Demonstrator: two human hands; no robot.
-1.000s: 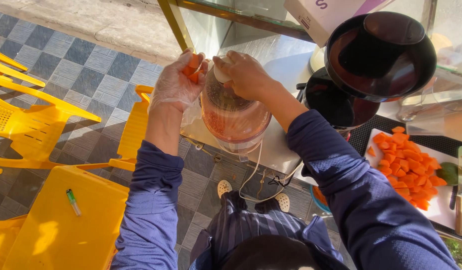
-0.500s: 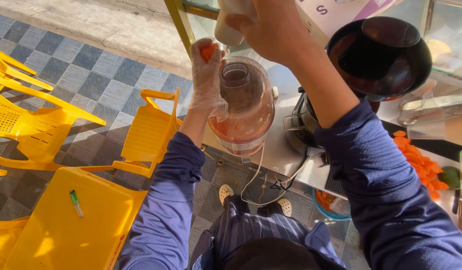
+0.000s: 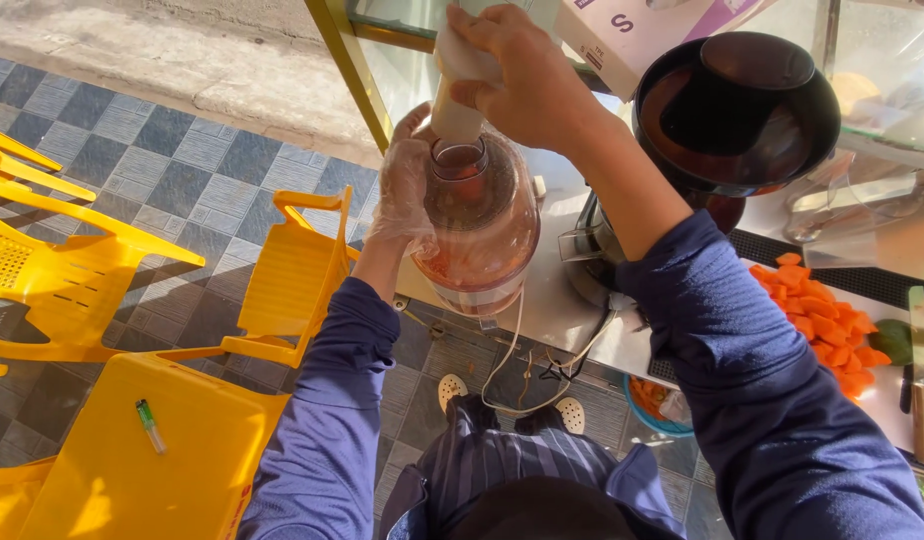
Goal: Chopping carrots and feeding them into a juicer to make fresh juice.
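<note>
While steel counter (image 3: 557, 300) gleams, chequered floor (image 3: 152, 170) (sunlit)

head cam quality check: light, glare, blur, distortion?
Head view: hard sunlight, with sharp shadows under the yellow chairs. Glare washes out the clear juicer lid and the gloved left hand. Right hand on the white pusher is sharp, without motion blur. Wide-angle bend shows in the cart frame.
</note>
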